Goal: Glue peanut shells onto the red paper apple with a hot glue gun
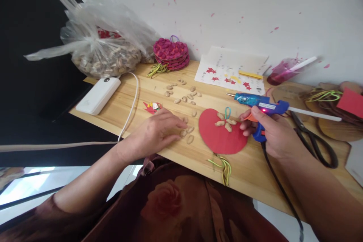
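Note:
My right hand (272, 132) is wrapped round the grip of a blue hot glue gun (249, 99), its nozzle pointing left and a white glue stick (314, 114) out of its back. Below the nozzle lies a round red disc (211, 134). Several peanuts (228, 127) sit on the disc in a flower-like ring beside a small blue loop (227, 112). My left hand (154, 130) rests low over the table, thumb and fingers apart, its fingertips at a few loose peanuts (190, 139). Whether it touches one I cannot tell. Yellow-green strings (225, 170) hang from the disc's near edge.
Loose peanuts (185, 99) are scattered mid-table. Behind stand a tied plastic bag (104, 58), stacked magenta pieces (171, 55) and paper with red stars (210, 58). A white power bank (98, 96) with cable lies left. Scissors (320, 153) and a cup of dark pink liquid (280, 73) are right.

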Demonstrator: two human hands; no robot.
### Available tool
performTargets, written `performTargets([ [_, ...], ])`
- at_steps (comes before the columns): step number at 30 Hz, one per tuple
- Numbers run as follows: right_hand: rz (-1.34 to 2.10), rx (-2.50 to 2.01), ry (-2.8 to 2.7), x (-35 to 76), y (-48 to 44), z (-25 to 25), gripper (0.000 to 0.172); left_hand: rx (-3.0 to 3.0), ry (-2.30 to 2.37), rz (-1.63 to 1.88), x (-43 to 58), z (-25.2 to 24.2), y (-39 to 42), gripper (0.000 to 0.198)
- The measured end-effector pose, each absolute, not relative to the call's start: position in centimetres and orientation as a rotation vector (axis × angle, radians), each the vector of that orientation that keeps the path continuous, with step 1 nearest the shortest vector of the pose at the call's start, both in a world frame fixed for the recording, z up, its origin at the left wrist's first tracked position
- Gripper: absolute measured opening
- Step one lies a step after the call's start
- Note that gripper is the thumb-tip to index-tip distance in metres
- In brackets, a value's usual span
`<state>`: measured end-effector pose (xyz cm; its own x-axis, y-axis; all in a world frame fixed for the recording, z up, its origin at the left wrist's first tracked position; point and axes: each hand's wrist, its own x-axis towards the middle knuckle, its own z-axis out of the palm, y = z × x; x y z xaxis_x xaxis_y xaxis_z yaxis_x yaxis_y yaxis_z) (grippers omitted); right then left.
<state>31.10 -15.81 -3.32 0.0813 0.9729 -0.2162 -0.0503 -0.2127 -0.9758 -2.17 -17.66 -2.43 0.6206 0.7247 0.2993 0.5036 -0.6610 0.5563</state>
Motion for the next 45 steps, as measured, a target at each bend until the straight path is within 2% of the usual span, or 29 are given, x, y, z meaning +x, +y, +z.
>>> performTargets([
  [19, 1.314, -1.364, -1.021, 31.2, -15.7, -3.6, 0.042, 2.394, 0.954, 0.647, -1.3, -2.4, -18.2, 0.034],
  [24, 1.309, -1.368, -1.027, 31.1, -15.7, -3.6, 0.043, 2.456, 0.958, 0.717, -2.5, -2.4, -17.6, 0.029],
  [32, 1.298, -1.369, -1.037, 31.4, -15.6, -3.9, 0.039, 2.389, 1.384, 0.873, -5.2, -1.8, -16.6, 0.018],
  [39, 1.281, -1.398, -1.054, 31.7, -15.5, -4.2, 0.038, 2.507, 1.21, 0.772, -4.7, -2.9, -16.3, 0.027],
  [45, 1.28, -1.379, -1.056, 31.6, -15.6, -4.0, 0.038, 2.497, 1.196, 0.714, -4.4, -3.5, -16.3, 0.027],
])
